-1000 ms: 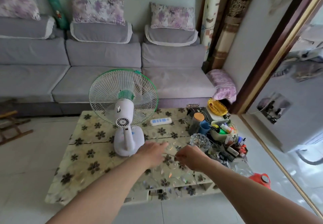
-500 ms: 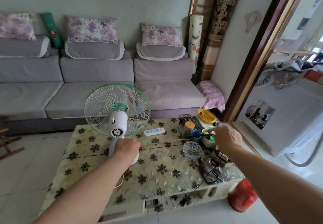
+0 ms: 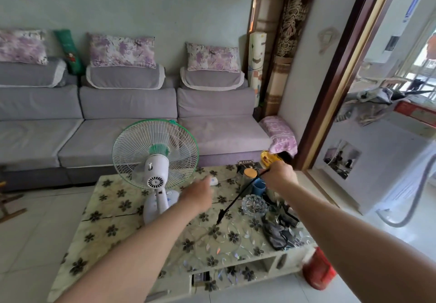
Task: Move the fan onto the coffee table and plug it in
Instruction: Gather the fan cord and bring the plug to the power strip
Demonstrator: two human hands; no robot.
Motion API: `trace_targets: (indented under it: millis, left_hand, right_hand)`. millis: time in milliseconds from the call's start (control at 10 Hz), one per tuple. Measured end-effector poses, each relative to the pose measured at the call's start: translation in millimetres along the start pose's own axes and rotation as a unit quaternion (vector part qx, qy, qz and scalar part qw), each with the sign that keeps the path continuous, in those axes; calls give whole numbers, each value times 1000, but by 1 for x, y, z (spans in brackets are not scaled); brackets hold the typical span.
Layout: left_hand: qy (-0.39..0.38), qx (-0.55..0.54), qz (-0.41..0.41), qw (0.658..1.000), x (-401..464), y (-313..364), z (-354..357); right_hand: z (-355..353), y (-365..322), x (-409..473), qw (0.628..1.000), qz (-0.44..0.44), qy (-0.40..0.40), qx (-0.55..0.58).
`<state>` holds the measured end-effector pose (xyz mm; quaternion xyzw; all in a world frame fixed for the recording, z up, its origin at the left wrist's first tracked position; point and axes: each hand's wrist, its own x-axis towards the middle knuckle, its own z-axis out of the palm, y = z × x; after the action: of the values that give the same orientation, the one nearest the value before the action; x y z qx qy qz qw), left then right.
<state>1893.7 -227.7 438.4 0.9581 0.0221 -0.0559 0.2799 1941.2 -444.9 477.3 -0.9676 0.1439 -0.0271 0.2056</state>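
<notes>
The white fan (image 3: 154, 161) with a green-rimmed cage stands upright on the flower-patterned coffee table (image 3: 113, 222), left of its middle. My right hand (image 3: 280, 176) is shut on a black cord (image 3: 238, 200), which runs taut down-left from the fist to a thicker black end just above the tabletop. My left hand (image 3: 198, 194) hovers right of the fan's base, fingers loosely curled, holding nothing I can see. Its fingertips are at a white power strip (image 3: 214, 181), mostly hidden behind the hand.
The table's right side is crowded: a glass ashtray (image 3: 254, 204), a blue cup (image 3: 258, 185), a wooden-lidded jar (image 3: 249, 174), a yellow object (image 3: 270, 158), a grey pouch (image 3: 278, 234). A red container (image 3: 318, 272) sits on the floor. A grey sofa (image 3: 118, 137) lies behind.
My left hand left the fan's base and moved right to the power strip. My right hand rose from the clutter, pulling the black cord up and taut.
</notes>
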Motion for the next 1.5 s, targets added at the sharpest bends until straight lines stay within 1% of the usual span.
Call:
trace_targets:
  millis: [100,200,300,400,500,600,700,800,900,1000,1100,1200,1300,1400,1500]
  left_hand:
    - [-53,-152,113,981,-6,70,1]
    - [-17,-200,105,974,-9,97,8]
    - [40,-83,111,990,-16,106,9]
    - [79,45,132,987,-19,98,11]
    - [96,93,134,982,-23,84,14]
    - [82,161,122,976,-29,71,15]
    - [38,212,107,971,-31,59,18]
    - [23,176,99,979,-23,59,22]
    - [36,-22,98,994,-6,72,25]
    - [89,-153,119,977,17,86,24]
    - [129,-140,125,974,44,84,28]
    - [120,-45,121,984,77,76,35]
    - [113,-1,100,989,117,75,43]
    - [84,21,66,994,157,75,51]
    - [37,32,34,998,194,73,63]
  right_hand:
    - [6,-20,-9,999,-14,4,36]
    - [0,-25,-7,990,9,17,138]
    - [-7,-22,4,932,69,0,354]
    - [-17,-31,11,780,160,-18,604]
    - [-19,-35,16,754,179,7,632]
    - [-20,-34,21,749,143,6,647]
    - [-22,-32,33,728,114,9,676]
    - [-17,-46,39,704,125,-25,699]
    - [-8,-62,46,665,167,-49,727]
    - [4,-77,59,621,188,-48,759]
    - [19,-77,84,618,186,-84,759]
    - [34,-75,121,641,178,-125,736]
    - [53,-75,167,671,196,-128,703]
    - [71,-77,211,702,211,-144,665]
    - [87,-78,251,723,199,-183,636]
